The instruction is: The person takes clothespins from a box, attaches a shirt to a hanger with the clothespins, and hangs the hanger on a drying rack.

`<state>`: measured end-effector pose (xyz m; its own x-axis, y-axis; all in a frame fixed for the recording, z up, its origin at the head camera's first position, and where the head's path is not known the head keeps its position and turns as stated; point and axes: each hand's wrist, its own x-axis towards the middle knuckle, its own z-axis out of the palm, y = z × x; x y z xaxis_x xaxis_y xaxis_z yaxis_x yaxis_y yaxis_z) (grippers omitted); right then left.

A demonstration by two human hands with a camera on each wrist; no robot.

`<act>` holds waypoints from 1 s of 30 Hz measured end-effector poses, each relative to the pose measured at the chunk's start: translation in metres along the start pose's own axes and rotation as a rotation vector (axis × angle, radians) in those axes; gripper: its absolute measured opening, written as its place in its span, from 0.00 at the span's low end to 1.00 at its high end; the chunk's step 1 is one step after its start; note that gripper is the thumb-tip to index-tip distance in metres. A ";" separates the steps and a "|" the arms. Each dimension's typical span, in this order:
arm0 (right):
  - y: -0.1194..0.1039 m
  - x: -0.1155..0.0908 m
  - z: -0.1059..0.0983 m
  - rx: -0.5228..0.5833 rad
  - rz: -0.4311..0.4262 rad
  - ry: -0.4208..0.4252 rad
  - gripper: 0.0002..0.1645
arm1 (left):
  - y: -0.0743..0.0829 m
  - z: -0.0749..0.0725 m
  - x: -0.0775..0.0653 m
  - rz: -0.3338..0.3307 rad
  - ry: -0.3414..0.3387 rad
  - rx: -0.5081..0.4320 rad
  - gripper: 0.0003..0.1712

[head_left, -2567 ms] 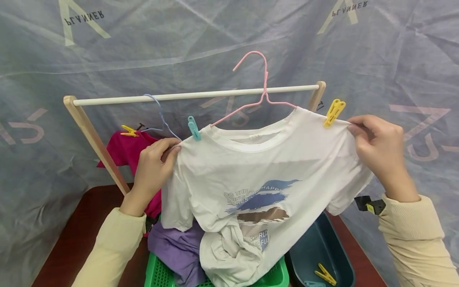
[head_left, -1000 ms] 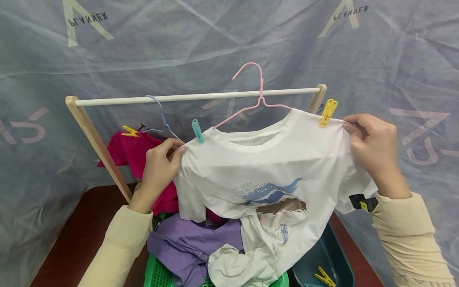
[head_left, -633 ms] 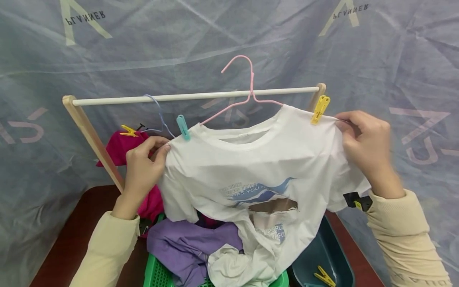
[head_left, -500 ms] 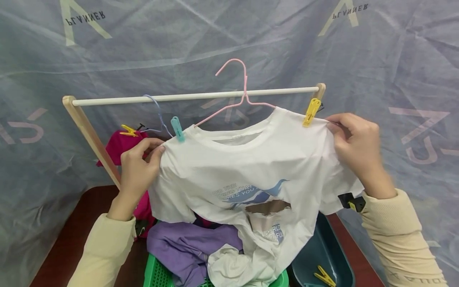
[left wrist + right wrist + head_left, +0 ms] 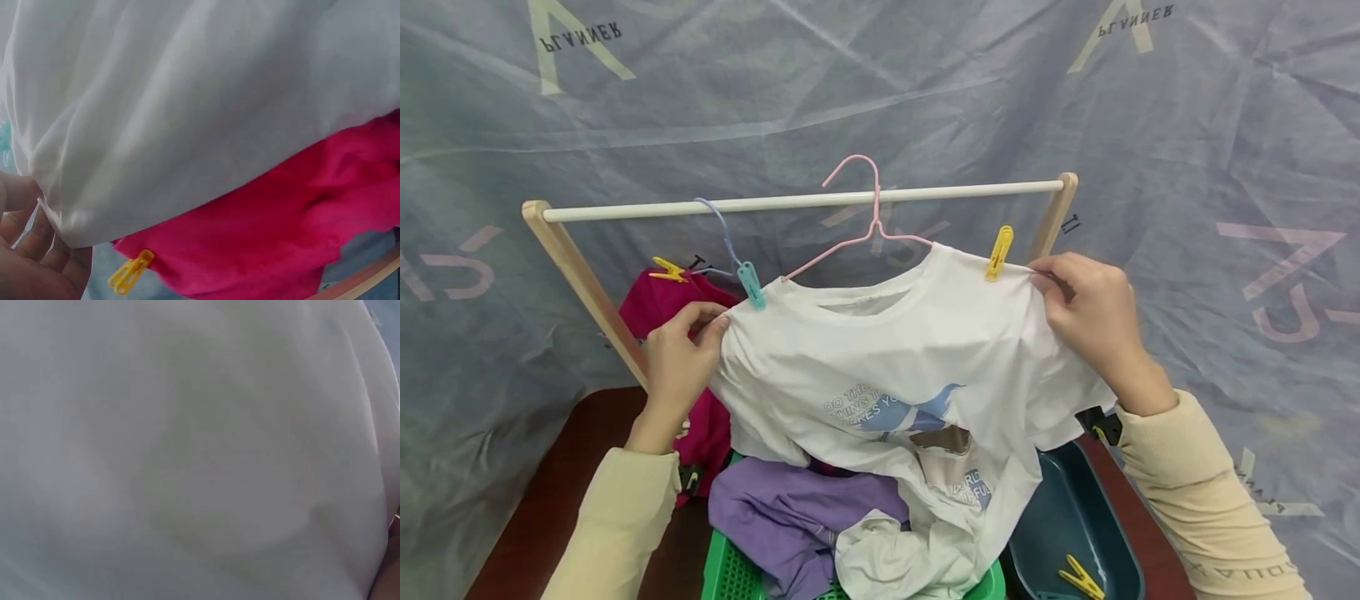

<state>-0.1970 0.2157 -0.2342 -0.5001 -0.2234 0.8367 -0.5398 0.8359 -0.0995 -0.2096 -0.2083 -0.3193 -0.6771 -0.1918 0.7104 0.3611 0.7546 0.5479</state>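
A white T-shirt (image 5: 865,350) with a blue and brown print is on a pink hanger (image 5: 877,217). My left hand (image 5: 679,362) pinches its left shoulder between thumb and fingers, while my right hand (image 5: 1093,312) pinches the opposite one. Clipped on the shoulders are a teal clothespin (image 5: 750,285) and a yellow clothespin (image 5: 998,253). The hanger's neck crosses the white rod of the drying rack (image 5: 977,193); its hook tip shows just above the rod. White fabric (image 5: 187,450) fills most of the right wrist view, hiding nearly all of that hand.
A magenta shirt (image 5: 703,417) hangs at the rack's left on a blue hanger (image 5: 722,225). Below, a purple garment (image 5: 797,517) lies in a green basket (image 5: 722,567). Right of it stands a dark blue tray (image 5: 1067,492) holding a yellow clothespin (image 5: 1081,577).
Both hands have carried the T-shirt and pink hanger leftward along the rack. The hanger's hook has come down closer to the rod.
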 end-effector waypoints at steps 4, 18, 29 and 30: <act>-0.002 -0.004 0.004 0.011 -0.005 -0.012 0.06 | -0.005 0.003 0.000 -0.015 -0.014 0.010 0.06; -0.004 -0.026 0.018 0.049 -0.016 -0.085 0.06 | -0.019 0.009 -0.003 -0.051 -0.044 0.009 0.06; 0.002 -0.041 0.029 0.057 0.005 -0.160 0.05 | -0.028 0.012 -0.004 -0.069 -0.044 0.022 0.06; 0.002 -0.041 0.030 0.057 0.006 -0.161 0.05 | -0.029 0.012 -0.004 -0.069 -0.044 0.021 0.06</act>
<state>-0.1979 0.2118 -0.2844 -0.6034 -0.2997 0.7390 -0.5717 0.8086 -0.1389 -0.2251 -0.2220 -0.3432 -0.7280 -0.2164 0.6505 0.2990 0.7536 0.5853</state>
